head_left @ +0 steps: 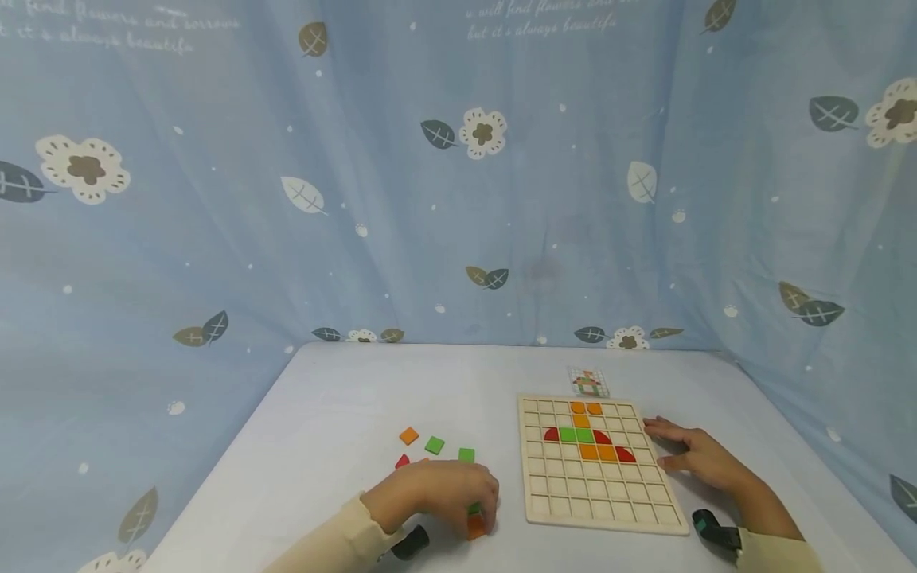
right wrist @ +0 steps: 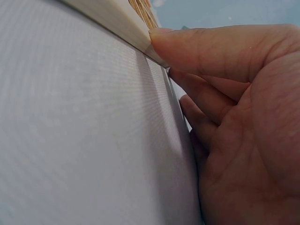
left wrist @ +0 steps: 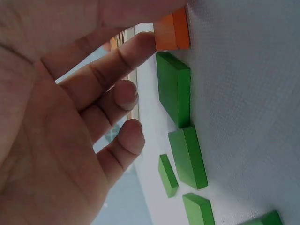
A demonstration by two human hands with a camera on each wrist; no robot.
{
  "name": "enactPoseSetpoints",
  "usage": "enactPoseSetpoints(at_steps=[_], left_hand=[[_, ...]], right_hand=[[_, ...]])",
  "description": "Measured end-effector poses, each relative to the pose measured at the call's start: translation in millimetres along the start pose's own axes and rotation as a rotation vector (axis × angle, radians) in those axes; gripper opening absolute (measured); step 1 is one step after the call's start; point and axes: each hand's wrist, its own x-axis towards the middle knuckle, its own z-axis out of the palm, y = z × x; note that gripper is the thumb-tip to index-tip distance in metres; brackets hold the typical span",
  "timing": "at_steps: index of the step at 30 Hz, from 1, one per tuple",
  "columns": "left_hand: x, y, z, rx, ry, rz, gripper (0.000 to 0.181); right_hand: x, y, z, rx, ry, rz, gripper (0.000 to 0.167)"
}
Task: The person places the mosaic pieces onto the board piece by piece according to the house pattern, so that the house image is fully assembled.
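My left hand (head_left: pixel 453 495) is low over the loose tiles, its thumb and a finger at an orange square tile (head_left: pixel 476 526) on the table. In the left wrist view the thumb covers the top of that orange tile (left wrist: pixel 171 33), and green tiles (left wrist: pixel 174 89) lie close by. A wooden grid board (head_left: pixel 573 509) bears orange, green and red pieces in its upper cells. Along its right edge rests my right hand (head_left: pixel 705 460), with extended fingers and the thumb touching the rim, as the right wrist view also shows.
A small pattern card (head_left: pixel 589 383) lies behind the board. Left of the board are several loose tiles, among them an orange one (head_left: pixel 409 435), a green one (head_left: pixel 435 445) and a red one (head_left: pixel 403 461). A patterned blue curtain (head_left: pixel 401 199) hangs behind the white table (head_left: pixel 344 398).
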Motion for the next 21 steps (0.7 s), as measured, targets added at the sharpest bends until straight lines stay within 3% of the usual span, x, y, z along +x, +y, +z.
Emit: enactPoseSetpoints(at_steps=[4,9,16,21], left_hand=[[7.4,3.6,0.4,0.001,0.024,-0.006,0.021],[12.5,7.7,-5.2,-0.054,0.013,-0.102,0.023],[21.2,4.1,-12.5,-0.045,0.047,-0.151,0.018],[28.9,1.9,-9.9,-0.036,0.058,-0.185,0.017]], right_hand=[[-1.9,0.0,-1.6,0.002,0.003,-0.005,0.066],[0.6,-0.8,-1.0,-0.019,0.003,0.007,0.067],[0.4,-0.3,-1.1,-0.011,0.005,0.02,0.068],[0.5,2.4,2.4,0.007,-0.01,0.009,0.067]])
